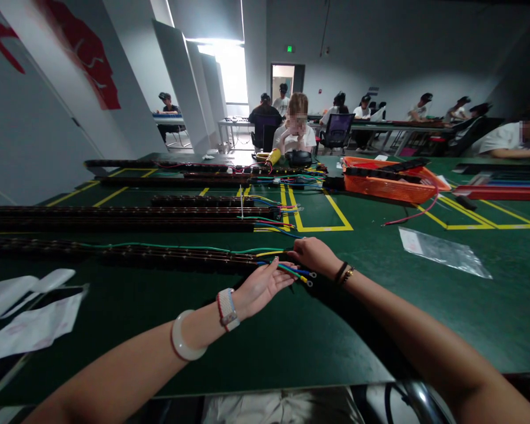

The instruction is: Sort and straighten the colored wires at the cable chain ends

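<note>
A long dark strip lies across the green table, with a green wire along its top. At its right end a bundle of coloured wires with ring ends sticks out. My left hand lies palm up, fingers stretched out under these wires and touching them. My right hand rests curled at the strip's end, fingers closed around the wires where they leave the strip.
More long dark strips with coloured wires lie farther back. An orange tray stands at the back right, a clear plastic bag to the right, white paper packets at the left. Several people sit at tables behind.
</note>
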Demonstrator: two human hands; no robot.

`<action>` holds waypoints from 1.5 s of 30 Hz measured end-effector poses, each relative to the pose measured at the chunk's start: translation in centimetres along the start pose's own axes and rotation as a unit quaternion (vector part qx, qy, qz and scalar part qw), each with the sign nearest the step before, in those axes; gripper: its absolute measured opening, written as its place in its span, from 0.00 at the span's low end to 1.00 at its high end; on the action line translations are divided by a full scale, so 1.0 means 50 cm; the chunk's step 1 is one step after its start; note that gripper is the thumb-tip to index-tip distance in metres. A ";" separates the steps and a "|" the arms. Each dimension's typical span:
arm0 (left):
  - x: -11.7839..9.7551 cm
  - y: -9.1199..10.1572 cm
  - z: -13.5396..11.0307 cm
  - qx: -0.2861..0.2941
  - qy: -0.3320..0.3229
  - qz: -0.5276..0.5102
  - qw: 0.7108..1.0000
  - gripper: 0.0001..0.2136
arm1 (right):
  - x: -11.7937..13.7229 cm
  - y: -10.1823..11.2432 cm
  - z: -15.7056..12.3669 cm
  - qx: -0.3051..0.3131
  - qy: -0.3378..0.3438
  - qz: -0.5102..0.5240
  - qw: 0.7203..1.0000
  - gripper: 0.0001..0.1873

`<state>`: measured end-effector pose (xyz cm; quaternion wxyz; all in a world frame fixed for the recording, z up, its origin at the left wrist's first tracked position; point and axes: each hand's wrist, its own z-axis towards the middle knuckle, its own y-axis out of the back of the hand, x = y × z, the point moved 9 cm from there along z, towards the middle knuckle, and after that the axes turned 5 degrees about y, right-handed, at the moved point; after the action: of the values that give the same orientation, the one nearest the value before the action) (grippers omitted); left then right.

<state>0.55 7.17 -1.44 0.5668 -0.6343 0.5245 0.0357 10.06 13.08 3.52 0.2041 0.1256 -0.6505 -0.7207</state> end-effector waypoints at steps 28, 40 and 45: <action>0.002 -0.006 -0.003 0.023 -0.006 0.031 0.999 0.11 | 0.057 0.059 -0.072 -0.093 0.134 0.002 0.987 0.13; 0.003 -0.006 -0.006 0.014 0.005 0.060 0.998 0.15 | 0.059 0.017 -0.057 -0.093 0.130 -0.074 0.984 0.11; 0.005 -0.004 -0.009 0.011 0.014 0.047 0.999 0.14 | 0.082 0.079 -0.098 -0.161 0.219 -0.003 0.962 0.20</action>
<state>0.55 6.65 -1.33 0.5640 -0.6033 0.5617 0.0482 9.14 6.56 7.18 0.3569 0.2484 -0.4643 -0.7716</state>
